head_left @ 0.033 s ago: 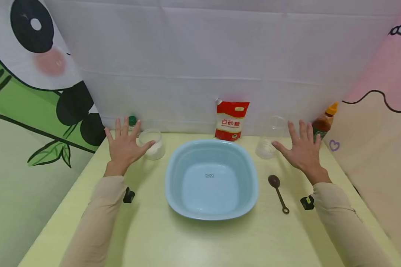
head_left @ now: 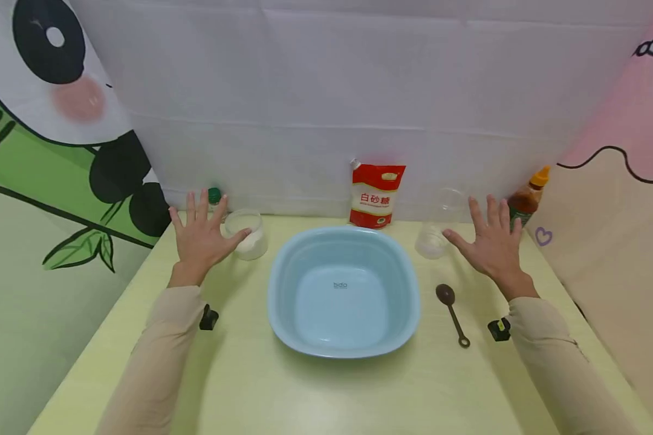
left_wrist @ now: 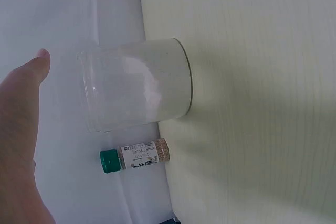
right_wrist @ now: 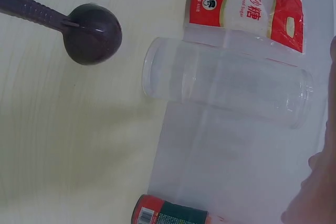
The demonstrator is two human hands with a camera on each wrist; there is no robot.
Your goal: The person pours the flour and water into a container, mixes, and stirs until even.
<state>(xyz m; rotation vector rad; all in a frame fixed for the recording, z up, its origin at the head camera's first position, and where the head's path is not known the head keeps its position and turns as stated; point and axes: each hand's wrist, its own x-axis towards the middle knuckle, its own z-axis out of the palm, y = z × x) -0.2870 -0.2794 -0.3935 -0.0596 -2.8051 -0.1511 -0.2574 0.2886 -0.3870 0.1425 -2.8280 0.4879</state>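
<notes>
The left hand [head_left: 200,240], fingers spread apart, is near a squat, clear jar [left_wrist: 139,85], whitish low down, beside a green-capped bottle [left_wrist: 137,156] of brown grains [left_wrist: 163,150]. The right hand [head_left: 491,249], fingers likewise apart, is near a tall, clear cup [right_wrist: 228,81] standing behind and right of the blue basin [head_left: 344,326].

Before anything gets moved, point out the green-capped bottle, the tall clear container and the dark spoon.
Green-capped bottle [left_wrist: 140,155], left wrist view: its white label.
Tall clear container [right_wrist: 231,81], right wrist view: its side wall.
Dark spoon [head_left: 445,294], head view: its bowl.
</notes>
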